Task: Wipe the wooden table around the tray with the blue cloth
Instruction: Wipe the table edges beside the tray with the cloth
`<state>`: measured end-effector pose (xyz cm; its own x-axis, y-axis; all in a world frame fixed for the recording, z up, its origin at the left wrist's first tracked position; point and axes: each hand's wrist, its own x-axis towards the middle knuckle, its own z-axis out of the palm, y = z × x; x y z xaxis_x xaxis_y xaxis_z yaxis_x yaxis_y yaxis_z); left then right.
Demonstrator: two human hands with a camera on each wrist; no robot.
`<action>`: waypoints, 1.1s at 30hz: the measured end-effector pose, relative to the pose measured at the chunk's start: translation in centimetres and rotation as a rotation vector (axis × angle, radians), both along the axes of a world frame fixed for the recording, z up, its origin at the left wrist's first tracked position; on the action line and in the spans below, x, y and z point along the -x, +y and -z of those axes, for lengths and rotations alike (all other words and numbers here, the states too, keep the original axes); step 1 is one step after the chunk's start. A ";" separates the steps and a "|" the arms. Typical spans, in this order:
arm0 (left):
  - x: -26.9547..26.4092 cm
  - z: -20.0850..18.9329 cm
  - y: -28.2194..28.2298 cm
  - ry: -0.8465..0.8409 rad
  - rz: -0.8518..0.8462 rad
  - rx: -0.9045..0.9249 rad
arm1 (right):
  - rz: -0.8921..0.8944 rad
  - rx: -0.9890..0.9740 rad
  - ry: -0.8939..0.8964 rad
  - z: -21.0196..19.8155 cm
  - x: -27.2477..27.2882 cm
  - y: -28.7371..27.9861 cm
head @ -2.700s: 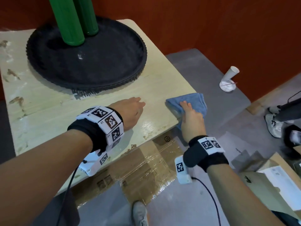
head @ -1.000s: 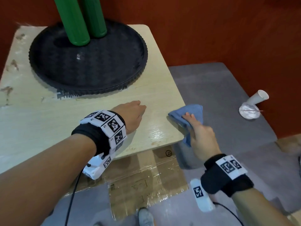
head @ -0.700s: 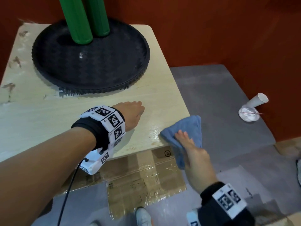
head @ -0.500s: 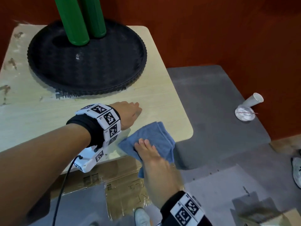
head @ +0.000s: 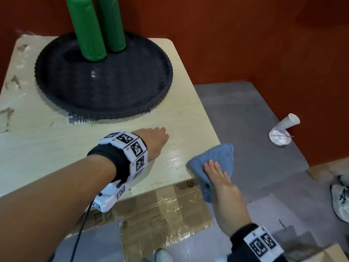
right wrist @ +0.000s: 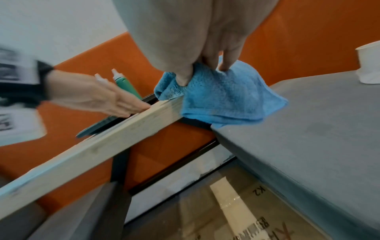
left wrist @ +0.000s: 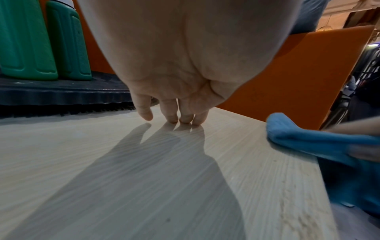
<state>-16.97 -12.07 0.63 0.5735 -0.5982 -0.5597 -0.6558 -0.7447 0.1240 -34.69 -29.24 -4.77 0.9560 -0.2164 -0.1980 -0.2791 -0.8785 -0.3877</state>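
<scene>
The blue cloth (head: 217, 154) lies over the front right corner of the pale wooden table (head: 56, 148), part of it hanging off the edge. My right hand (head: 215, 171) presses it with straight fingers; in the right wrist view the thumb (right wrist: 183, 79) also bears on the cloth (right wrist: 226, 97) at the table edge (right wrist: 102, 146). My left hand (head: 156, 138) rests flat on the wood, a little left of the cloth, fingertips (left wrist: 174, 116) touching the top. The round black tray (head: 132, 87) sits behind it with two green bottles (head: 86, 29).
Brown marks (head: 8, 111) show on the table's left side. An orange-red wall (head: 245, 35) stands behind. On the grey mat (head: 245, 120) to the right lies a tipped paper cup (head: 288, 121). Taped cardboard (head: 160, 220) lies under the table's front edge, a shoe (head: 340, 201) at far right.
My right hand swept the cloth left along the front edge up to my left hand, then back right to the corner. The left hand has stayed in place.
</scene>
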 end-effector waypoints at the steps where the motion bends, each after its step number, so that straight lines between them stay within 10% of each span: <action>1: -0.1 0.0 0.1 0.013 -0.004 -0.001 | -0.034 -0.008 0.019 -0.1 0.6 -0.1; 10: -0.4 -0.1 0.1 0.023 0.065 -0.017 | -0.049 0.095 0.055 -1.1 -11.4 -4.9; 17: -2.1 -0.6 -0.8 -0.002 0.031 -0.051 | -0.134 0.133 0.190 -4.3 -5.6 -4.3; 26: -4.1 -0.1 -2.4 -0.130 -0.021 0.183 | -0.080 0.187 0.135 -3.0 -17.2 -4.3; 33: -6.6 0.6 -6.1 -0.056 -0.126 0.271 | -0.174 0.181 0.129 -3.3 -14.8 -5.2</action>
<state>-10.33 -18.17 0.07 0.6782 -0.6436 -0.3547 -0.5721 -0.7653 0.2949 -19.91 -34.47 -1.46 0.9513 -0.0947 -0.2933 -0.1553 -0.9692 -0.1909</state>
